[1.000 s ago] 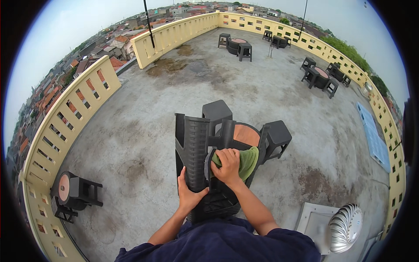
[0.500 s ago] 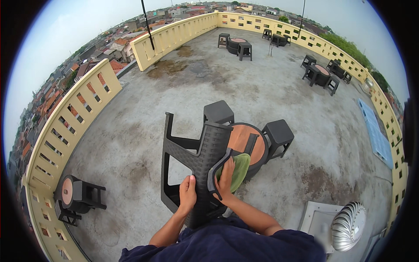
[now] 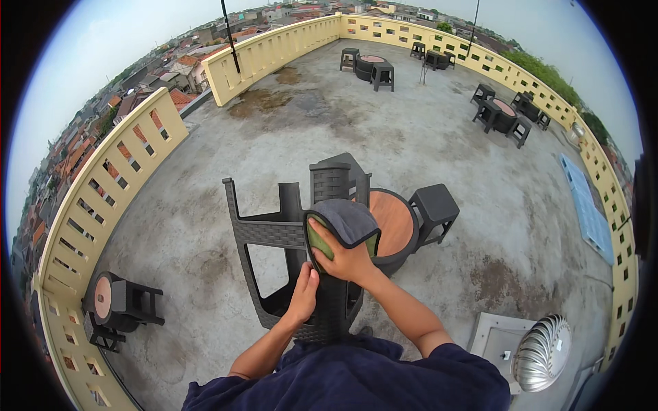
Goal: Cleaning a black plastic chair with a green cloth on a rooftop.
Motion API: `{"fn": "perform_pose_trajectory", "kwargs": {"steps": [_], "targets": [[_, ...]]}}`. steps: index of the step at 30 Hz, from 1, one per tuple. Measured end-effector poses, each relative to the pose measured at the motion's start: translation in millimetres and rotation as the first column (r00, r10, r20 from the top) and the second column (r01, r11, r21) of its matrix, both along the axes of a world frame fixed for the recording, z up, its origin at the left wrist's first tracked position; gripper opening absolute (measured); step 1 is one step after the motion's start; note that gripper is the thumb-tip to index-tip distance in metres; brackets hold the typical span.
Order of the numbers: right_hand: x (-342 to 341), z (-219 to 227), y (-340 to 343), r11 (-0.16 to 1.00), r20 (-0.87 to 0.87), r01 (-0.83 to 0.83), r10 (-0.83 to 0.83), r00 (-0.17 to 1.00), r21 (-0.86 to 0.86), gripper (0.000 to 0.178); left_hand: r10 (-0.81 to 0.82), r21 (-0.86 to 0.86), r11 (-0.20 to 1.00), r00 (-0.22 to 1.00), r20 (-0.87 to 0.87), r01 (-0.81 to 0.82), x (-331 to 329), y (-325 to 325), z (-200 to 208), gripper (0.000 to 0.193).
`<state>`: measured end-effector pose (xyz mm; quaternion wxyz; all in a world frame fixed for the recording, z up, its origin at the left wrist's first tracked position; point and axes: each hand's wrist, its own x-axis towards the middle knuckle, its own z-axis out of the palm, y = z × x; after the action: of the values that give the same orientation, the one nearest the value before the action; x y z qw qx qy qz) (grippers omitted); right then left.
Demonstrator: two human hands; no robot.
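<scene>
In front of me a black woven-pattern plastic chair (image 3: 269, 234) is turned with its legs pointing up and away. My left hand (image 3: 302, 296) grips the chair's near edge, thumb up. Above it, my right hand (image 3: 343, 253) is closed on a cloth (image 3: 346, 218), grey on one face and green on the other. The cloth is draped over the chair's frame and hides part of it. Just beyond stands a round table (image 3: 392, 222) with a wood-coloured top, partly covered by the chair.
A black stool (image 3: 436, 209) stands right of the table; another (image 3: 346, 168) is behind the chair. A metal roof vent (image 3: 541, 353) is at lower right. Pale yellow walls (image 3: 110, 178) border the concrete roof. More stool-and-table sets (image 3: 502, 116) and a blue panel (image 3: 586, 205) lie farther off.
My right hand has moved left and up with the cloth, which now folds over the chair's frame. The chair has turned, and my left hand has shifted slightly right.
</scene>
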<state>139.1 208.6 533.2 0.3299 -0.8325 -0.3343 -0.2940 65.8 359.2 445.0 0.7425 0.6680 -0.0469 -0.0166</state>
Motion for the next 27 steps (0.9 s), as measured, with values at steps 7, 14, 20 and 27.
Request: {"fn": "perform_pose_trajectory", "kwargs": {"steps": [7, 14, 20, 27], "targets": [[-9, -23, 21, 0.982, 0.078, -0.051, 0.066, 0.995, -0.184, 0.048, 0.019, 0.264, 0.964, 0.995, -0.1, 0.008, -10, 5, -5, 0.074], [18, -12, -1, 0.883, -0.131, -0.462, 0.469, 0.874, 0.079, 0.028, 0.209, 0.252, 0.959, 0.919, -0.334, -0.126, -9, -8, 44, 0.061], [61, 35, -12, 0.947, 0.285, 0.076, -0.17, 0.943, 0.313, 0.017, 0.205, 0.106, 0.975, 0.974, -0.093, -0.195, -7, -11, 19, 0.059], [89, -63, -62, 0.973, -0.487, 0.04, 0.078, 0.87, 0.228, 0.038, 0.128, -0.028, 0.991, 0.978, -0.167, -0.134, -1, -4, 9, 0.062]]}}
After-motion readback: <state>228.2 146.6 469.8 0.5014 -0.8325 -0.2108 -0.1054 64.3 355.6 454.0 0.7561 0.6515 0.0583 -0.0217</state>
